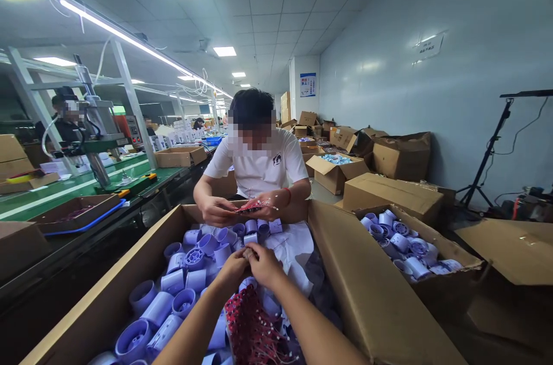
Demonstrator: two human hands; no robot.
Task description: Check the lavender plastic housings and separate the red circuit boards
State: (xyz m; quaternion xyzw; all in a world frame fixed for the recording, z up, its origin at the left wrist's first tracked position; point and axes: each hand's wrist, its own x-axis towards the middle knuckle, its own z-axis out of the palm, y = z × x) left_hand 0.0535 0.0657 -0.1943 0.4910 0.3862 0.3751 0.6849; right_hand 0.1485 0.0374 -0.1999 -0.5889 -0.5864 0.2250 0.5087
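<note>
My left hand (235,266) and my right hand (265,265) meet over the middle of a large cardboard box (345,278). The fingers of both are closed together on something small, mostly hidden by them, which I cannot make out. Just below my hands lies a batch of red boards (245,319) with thin white wires trailing from it. Purple plastic cylinders (158,308) lie loose to the left of my forearms, some showing spoked ends. Crumpled white sheeting (296,244) lies to the right of my hands.
Facing me across the box, a person in a white shirt (254,163) holds a similar red wired piece (254,204). To the right stands another box of purple cylinders (404,244). A green conveyor bench (142,172) with a press (93,123) runs along the left.
</note>
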